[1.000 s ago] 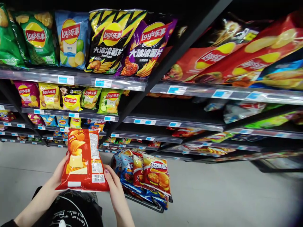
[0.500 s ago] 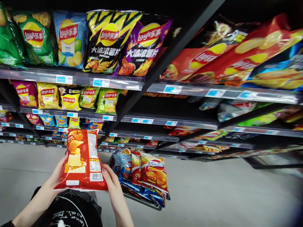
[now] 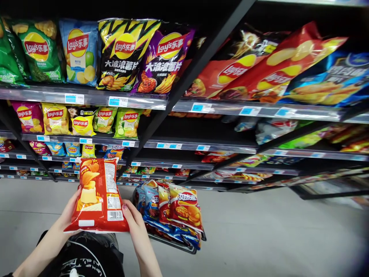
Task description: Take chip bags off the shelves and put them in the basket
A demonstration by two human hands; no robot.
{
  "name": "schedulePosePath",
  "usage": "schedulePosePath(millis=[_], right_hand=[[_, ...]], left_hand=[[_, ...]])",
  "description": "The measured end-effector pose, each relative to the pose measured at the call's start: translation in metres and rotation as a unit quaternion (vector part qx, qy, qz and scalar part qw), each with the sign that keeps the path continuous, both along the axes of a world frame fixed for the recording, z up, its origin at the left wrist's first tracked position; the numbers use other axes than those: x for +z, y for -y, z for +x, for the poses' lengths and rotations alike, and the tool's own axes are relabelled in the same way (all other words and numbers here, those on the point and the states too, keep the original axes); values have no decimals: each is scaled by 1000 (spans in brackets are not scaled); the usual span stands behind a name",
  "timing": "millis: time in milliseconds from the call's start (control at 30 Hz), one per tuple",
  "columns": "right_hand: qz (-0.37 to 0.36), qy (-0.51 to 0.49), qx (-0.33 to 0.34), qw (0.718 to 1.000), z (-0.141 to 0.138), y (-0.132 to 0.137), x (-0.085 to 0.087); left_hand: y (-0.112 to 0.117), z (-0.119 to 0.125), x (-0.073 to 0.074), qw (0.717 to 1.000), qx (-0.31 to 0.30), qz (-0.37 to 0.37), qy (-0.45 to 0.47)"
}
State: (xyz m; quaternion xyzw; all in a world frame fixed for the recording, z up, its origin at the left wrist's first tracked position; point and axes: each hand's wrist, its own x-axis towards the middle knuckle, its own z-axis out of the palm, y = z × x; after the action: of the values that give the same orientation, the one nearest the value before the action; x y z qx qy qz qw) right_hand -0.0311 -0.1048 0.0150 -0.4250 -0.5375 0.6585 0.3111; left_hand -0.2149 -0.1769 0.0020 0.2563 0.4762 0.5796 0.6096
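Left hand (image 3: 69, 211) and right hand (image 3: 133, 218) hold 1 red bag (image 3: 99, 198).

Lower left: left hand (image 3: 69, 211), right hand (image 3: 135, 218) hold red chip bag (image 3: 98, 200). Lower centre: piled snack bags (image 3: 186, 207). Upper left: chip packets (image 3: 122, 55) on shelf (image 3: 140, 101).

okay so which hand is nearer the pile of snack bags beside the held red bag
Right. The right hand holds the red bag by its right edge, just left of the pile of snack bags in view. The left hand is at the red bag's opposite edge, farther off.
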Motion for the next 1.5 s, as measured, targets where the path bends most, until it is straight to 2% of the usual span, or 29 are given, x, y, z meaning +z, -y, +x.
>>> schedulePosePath(millis=[133,333,400,500,633,767,1233,1400,1500], right_hand=[[-3,-1,0,1000,-1,1,0],[-4,4,-9,1000,-2,3,0],[-5,3,-11,1000,-2,3,1],[-7,4,-16,1000,-2,5,3],[-11,8,-20,1000,-2,6,6],[-5,2,-15,1000,-1,6,5],[4,-12,22,1000,2,5,6],[13,3,41,999,5,5,7],[57,38,79,995,9,2,10]], left_hand=[[0,0,-2,998,-48,-22,27],[-1,1,-1,996,-87,-8,35],[-1,1,0,995,-79,-16,60],[-1,1,5,984,-39,-59,165],[-3,0,13,950,1,-110,294],[-3,0,16,919,23,-134,369],[2,-4,16,956,-5,-147,255],[4,-6,7,959,-17,-133,249],[6,-9,-2,957,-47,-109,266]])
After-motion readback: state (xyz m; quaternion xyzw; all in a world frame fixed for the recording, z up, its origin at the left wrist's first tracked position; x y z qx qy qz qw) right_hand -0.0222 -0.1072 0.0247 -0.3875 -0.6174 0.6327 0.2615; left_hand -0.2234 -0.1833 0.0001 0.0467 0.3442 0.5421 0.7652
